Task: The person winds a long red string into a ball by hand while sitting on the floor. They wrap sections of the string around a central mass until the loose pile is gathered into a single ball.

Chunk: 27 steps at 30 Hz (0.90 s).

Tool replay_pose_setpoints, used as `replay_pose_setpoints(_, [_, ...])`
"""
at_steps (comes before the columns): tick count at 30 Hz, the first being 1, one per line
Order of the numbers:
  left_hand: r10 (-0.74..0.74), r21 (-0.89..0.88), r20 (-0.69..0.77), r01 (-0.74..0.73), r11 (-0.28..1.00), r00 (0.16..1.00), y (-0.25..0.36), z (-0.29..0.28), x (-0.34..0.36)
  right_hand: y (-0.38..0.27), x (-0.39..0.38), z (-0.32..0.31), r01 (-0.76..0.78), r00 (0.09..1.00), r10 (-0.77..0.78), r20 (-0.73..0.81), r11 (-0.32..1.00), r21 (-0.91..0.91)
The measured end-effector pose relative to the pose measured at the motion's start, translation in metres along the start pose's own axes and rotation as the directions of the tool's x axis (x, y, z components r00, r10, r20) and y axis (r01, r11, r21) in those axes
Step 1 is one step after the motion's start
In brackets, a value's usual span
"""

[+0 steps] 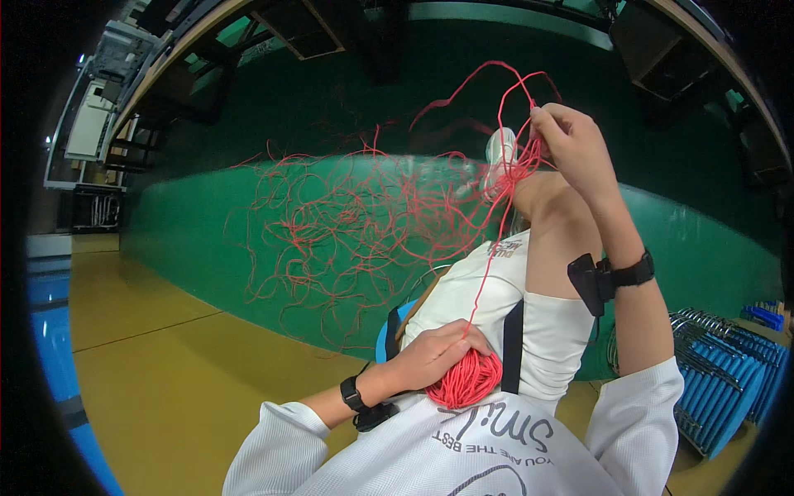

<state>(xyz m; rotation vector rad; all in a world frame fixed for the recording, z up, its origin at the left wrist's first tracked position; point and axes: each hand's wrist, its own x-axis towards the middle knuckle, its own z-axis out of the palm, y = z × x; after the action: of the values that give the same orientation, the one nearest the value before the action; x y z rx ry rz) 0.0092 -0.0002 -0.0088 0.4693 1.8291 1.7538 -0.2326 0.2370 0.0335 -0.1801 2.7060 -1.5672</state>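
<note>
My left hand (430, 360) is closed on a bundle of red cord (461, 382) resting in my lap on my white clothing. A single strand runs up from it toward my right hand (571, 149), which is raised above my knee, fingers pinching red cord near several hanging loops (521, 165). Beyond and to the left, a wide loose tangle of red cord (322, 227) lies over the green floor. My white shoe (500, 145) is partly behind the strands.
Dark furniture with wooden edges (298, 25) lines the far side and upper right. White equipment (87, 124) stands at the upper left, with blue seats (50, 331) below it. Folded blue chairs (715, 384) are stacked at the right. The floor is green, bordered by yellow (149, 364).
</note>
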Motion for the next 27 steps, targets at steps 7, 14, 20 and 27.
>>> replay_pose_setpoints(7, [0.17,0.274,0.244,-0.236,0.932,0.955,0.023,0.01,0.017,0.027,-0.136,0.114,0.239,0.811,0.036,0.583,0.891,-0.386])
replay_pose_setpoints(14, [0.08,0.323,0.246,-0.159,0.933,0.966,0.022,0.007,0.007,0.012,-0.006,0.007,-0.106,0.991,0.104,-0.085,0.994,-0.014])
replay_pose_setpoints(20, [0.239,0.299,0.211,-0.296,0.907,0.948,0.018,0.015,0.004,-0.003,-0.045,0.024,-0.161,0.915,0.187,0.357,0.982,-0.101])
replay_pose_setpoints(27, [0.413,0.367,0.484,-0.607,0.705,0.772,0.041,0.03,0.015,0.04,-0.035,0.036,-0.006,0.961,0.12,0.25,0.911,-0.413])
